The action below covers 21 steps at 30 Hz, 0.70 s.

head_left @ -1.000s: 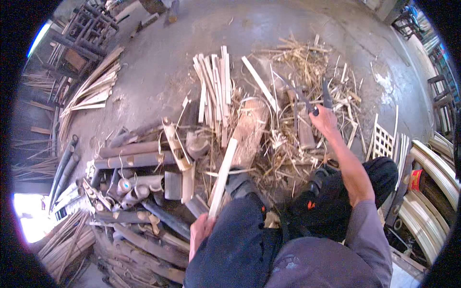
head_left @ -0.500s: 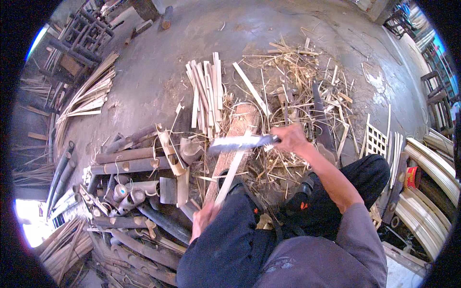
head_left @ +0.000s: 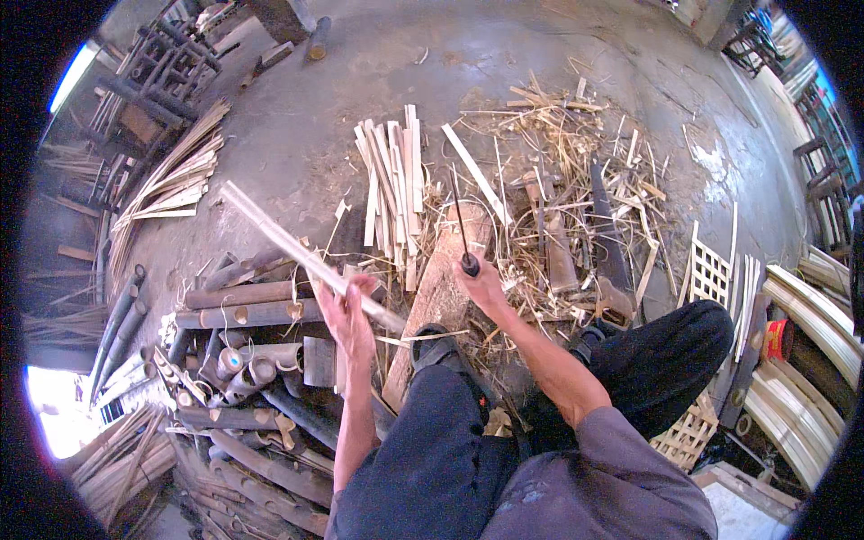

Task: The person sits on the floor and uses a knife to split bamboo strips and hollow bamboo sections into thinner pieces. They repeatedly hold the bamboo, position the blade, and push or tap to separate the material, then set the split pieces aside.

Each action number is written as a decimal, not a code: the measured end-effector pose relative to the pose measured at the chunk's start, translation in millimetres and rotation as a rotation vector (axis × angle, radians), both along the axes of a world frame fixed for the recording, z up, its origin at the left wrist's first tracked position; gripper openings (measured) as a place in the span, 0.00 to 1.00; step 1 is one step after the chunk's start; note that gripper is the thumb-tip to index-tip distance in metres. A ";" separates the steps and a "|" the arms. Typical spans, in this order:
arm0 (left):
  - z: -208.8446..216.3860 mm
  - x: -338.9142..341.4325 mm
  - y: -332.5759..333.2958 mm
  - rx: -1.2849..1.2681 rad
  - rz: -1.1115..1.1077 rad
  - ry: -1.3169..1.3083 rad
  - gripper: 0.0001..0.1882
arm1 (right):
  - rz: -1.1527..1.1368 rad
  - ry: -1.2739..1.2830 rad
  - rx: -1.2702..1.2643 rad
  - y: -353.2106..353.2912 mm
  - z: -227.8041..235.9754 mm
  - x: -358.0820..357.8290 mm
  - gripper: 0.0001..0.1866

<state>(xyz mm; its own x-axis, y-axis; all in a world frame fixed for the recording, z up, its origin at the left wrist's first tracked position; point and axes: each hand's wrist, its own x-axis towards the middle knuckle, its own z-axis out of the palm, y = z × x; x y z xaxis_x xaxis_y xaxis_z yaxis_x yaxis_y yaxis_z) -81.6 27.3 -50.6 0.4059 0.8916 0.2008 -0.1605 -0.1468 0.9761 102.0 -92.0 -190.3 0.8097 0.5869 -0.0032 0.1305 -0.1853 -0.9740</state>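
- Nearest, we see dark trousers (head_left: pixel 427 432) and a shoe (head_left: pixel 434 346) beside a wooden board (head_left: pixel 439 283).
- Near left, we log piled bamboo poles (head_left: pixel 265 314).
- Left hand (head_left: pixel 346 317): we find a pale strip (head_left: pixel 292 246) lying across it, slanting from far left to near right. Blurred; we cannot tell whether the fingers close on it.
- Right hand (head_left: pixel 481 283): we record it clamped on a knife (head_left: pixel 462 225), blade pointing far. Hands apart.
- Farther, we note a strip bundle (head_left: pixel 392 184); to its right, scattered shavings (head_left: pixel 576 148).
- Far left: fanned strips (head_left: pixel 180 175) on the floor (head_left: pixel 297 117).
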 end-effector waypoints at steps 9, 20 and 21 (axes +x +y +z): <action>15.8 57.1 27.0 -0.039 0.011 -0.173 0.24 | 0.044 0.043 -0.192 -41.5 108.5 12.5 0.23; 41.2 73.3 -24.9 -0.422 -0.294 -0.597 0.28 | 0.408 0.303 0.124 -93.2 285.6 -35.8 0.34; 35.6 74.4 -32.0 -0.499 -0.269 -0.565 0.26 | 0.437 0.317 0.103 -95.2 296.1 -38.3 0.33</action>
<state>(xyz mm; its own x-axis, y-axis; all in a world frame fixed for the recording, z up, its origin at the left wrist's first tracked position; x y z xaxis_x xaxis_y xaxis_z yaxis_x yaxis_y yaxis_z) -7.2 -4.7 -15.0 0.5756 0.8166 0.0434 -0.6180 0.3997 0.6769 63.7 -187.2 105.8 0.4590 0.8786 -0.1320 -0.1292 -0.0810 -0.9883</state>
